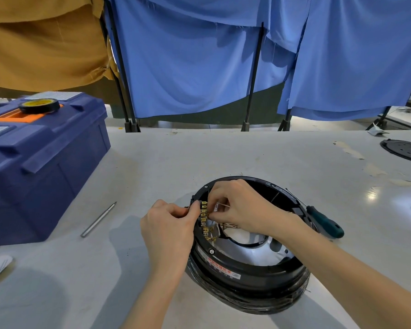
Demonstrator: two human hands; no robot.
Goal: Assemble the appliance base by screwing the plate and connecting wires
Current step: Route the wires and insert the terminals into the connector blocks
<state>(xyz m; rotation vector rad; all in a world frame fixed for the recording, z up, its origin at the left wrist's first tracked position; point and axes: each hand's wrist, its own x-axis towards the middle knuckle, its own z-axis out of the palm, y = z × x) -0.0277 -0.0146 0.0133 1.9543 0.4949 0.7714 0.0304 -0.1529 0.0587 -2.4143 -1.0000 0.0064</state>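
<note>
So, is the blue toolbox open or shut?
Shut. The toolbox has its lid flat on the body with no gap showing, and a tape roll rests on top.

Toolbox [43, 162] left of base [247, 276], screwdriver [324, 220] right

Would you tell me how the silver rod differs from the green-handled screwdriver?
The rod is slim bare metal; the screwdriver has a thick green handle. The rod lies left of the base, apart; the screwdriver lies right, beside its rim. Both lie unheld.
</note>
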